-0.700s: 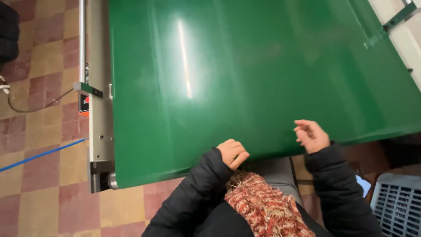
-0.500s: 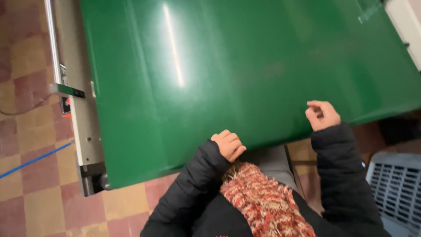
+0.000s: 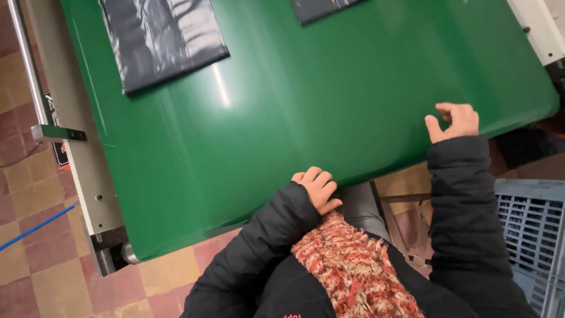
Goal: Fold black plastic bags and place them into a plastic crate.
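Left hand point(image 3: 316, 187): curled into a loose fist, holding nothing, knuckles resting at the near edge of the green conveyor belt point(image 3: 306, 112). Right hand point(image 3: 454, 121): partly open, fingers bent, thumb raised, empty, lying on the belt near its right-hand corner. Both hands are well apart from each other.

Belt surface: glossy green, tilted across the view. Two flat black plastic bags lie on it, far from both hands. The larger black bag point(image 3: 162, 41) sits at upper left; a second black bag point(image 3: 322, 8) is cut off by the top edge.

Surroundings: grey metal frame point(image 3: 76, 153) along the belt's left side; grey plastic crate point(image 3: 529, 218) beside the right sleeve; checkered tile floor point(image 3: 35, 259) below; red knitted scarf point(image 3: 353, 271) at the person's chest.
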